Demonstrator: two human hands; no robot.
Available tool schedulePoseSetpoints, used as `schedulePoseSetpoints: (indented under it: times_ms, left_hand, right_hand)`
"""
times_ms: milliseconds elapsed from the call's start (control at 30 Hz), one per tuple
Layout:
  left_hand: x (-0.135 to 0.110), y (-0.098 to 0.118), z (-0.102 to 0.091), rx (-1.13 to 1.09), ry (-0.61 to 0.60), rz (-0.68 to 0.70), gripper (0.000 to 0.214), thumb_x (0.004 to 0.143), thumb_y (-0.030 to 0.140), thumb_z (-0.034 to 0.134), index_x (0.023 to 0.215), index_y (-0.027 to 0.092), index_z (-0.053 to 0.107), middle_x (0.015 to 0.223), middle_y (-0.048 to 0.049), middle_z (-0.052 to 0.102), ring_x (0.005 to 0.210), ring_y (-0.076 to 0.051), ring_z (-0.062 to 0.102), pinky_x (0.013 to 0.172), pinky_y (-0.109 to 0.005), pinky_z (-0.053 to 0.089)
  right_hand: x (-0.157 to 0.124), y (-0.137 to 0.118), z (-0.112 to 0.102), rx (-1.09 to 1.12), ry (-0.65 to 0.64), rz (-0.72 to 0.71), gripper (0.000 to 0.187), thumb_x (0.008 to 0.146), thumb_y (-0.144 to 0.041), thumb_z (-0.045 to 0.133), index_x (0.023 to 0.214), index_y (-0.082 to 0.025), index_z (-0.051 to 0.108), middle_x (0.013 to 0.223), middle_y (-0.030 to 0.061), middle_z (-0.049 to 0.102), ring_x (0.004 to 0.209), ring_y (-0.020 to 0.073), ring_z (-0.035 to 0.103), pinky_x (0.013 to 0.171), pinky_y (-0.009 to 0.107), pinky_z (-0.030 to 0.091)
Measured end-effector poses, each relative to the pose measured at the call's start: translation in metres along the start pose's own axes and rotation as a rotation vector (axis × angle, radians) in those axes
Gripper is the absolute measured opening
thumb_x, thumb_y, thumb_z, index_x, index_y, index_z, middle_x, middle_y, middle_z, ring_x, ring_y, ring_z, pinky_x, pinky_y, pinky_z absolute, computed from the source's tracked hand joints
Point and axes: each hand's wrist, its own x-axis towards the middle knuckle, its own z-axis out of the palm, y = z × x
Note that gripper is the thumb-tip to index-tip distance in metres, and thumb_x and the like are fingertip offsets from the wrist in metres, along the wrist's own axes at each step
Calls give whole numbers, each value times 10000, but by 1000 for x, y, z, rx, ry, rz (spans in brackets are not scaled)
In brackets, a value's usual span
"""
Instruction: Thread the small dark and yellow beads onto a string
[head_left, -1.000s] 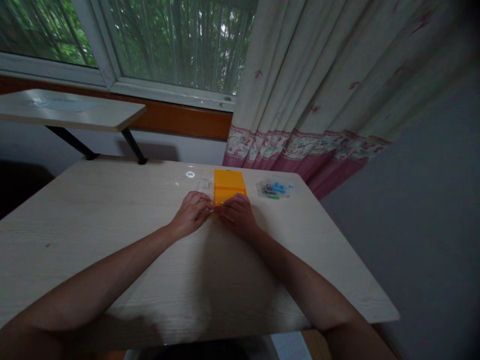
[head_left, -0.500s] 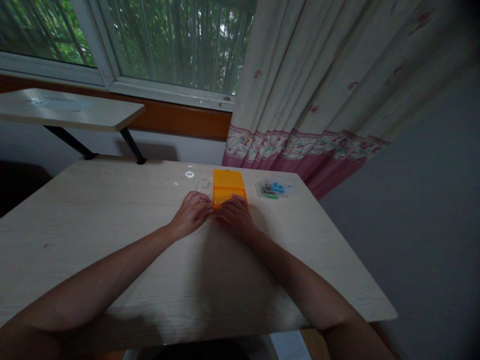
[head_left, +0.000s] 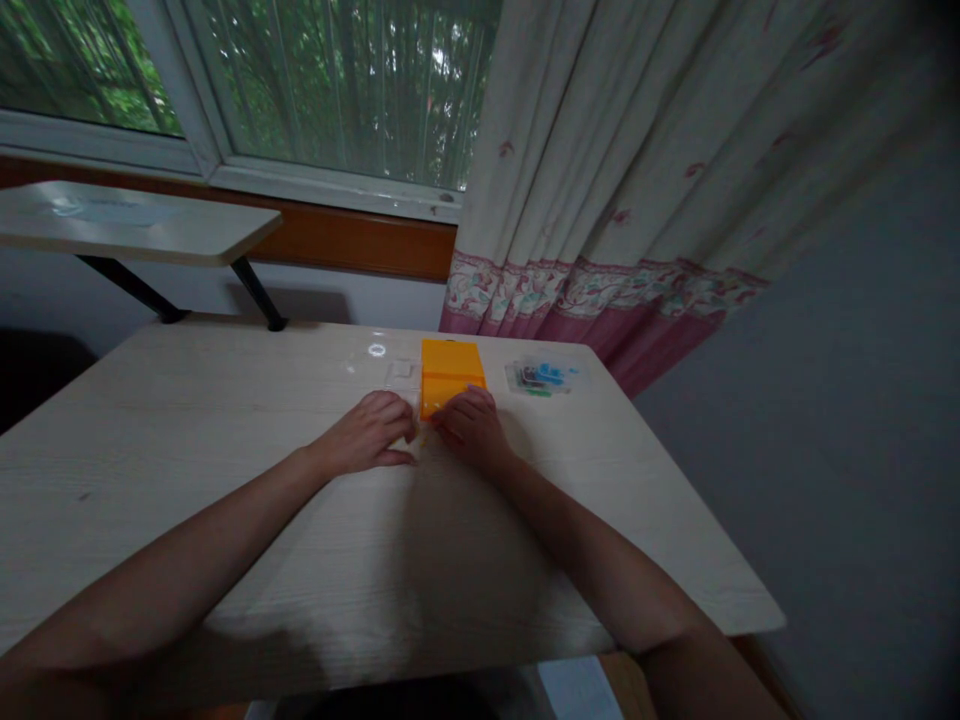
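An orange-yellow plastic case (head_left: 452, 358), its lid folded back, lies open on the table. My right hand (head_left: 476, 428) rests across its near edge with the fingers bent and close together; what is beneath the fingertips is hidden. To the left of the case, my left hand (head_left: 369, 432) has its thumb and fingers apart with nothing visible between them. It is beside a clear plastic tray (head_left: 403, 370) that touches or nearly touches the case. Tiny yellow bits (head_left: 422, 440) show on the table between both hands, too small to name.
A clear container (head_left: 541, 376) with blue, dark and green small pieces sits to the right of the case. A raised shelf (head_left: 142, 225) on black legs stands at the back left. A patterned curtain (head_left: 600, 290) hangs behind the table's (head_left: 247, 440) far right edge.
My left hand has drawn back slightly to the left and its thumb has spread from the fingers. My right hand stays at the case's near edge. The view has shifted slightly.
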Motion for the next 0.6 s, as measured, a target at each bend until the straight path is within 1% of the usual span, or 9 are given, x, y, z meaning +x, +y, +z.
schedulePoseSetpoints:
  times_ms: [167, 233, 333, 500, 600]
  left_hand:
    - [0, -5, 3, 41, 3, -10, 393, 867, 585, 552, 889, 202, 634, 987, -60, 591, 1012, -229, 494, 932, -377, 350]
    - [1, -4, 3, 48, 1, -2, 386, 878, 574, 542, 868, 199, 632, 979, -58, 590, 1001, -225, 495, 929, -376, 351]
    - [2, -1, 5, 69, 2, 11, 371, 899, 547, 528, 886, 191, 632, 973, -63, 588, 988, -222, 497, 924, -379, 358]
    - [7, 7, 11, 107, 29, -20, 267, 945, 416, 514, 908, 175, 622, 956, -77, 588, 959, -224, 500, 895, -382, 386]
    - [8, 10, 12, 65, 48, -55, 221, 948, 364, 515, 898, 180, 626, 934, -71, 586, 943, -220, 506, 876, -377, 396]
  right_hand:
    - [3, -2, -4, 14, -36, 17, 141, 913, -298, 579, 973, -246, 696, 876, 22, 702, 925, 172, 585, 1102, 417, 295]
    - [3, -2, -4, 22, -42, 26, 135, 910, -296, 586, 969, -245, 696, 876, 21, 704, 919, 169, 587, 1104, 416, 292]
    - [3, -1, -3, 26, -40, 28, 129, 908, -290, 590, 969, -247, 695, 877, 17, 704, 922, 164, 588, 1103, 411, 291]
    - [2, 1, -1, 18, -22, 7, 131, 905, -290, 597, 982, -245, 694, 872, 10, 701, 918, 162, 587, 1101, 408, 293]
    - [1, 1, 0, 16, -27, 12, 139, 908, -289, 592, 990, -248, 696, 874, 12, 703, 918, 163, 588, 1104, 409, 291]
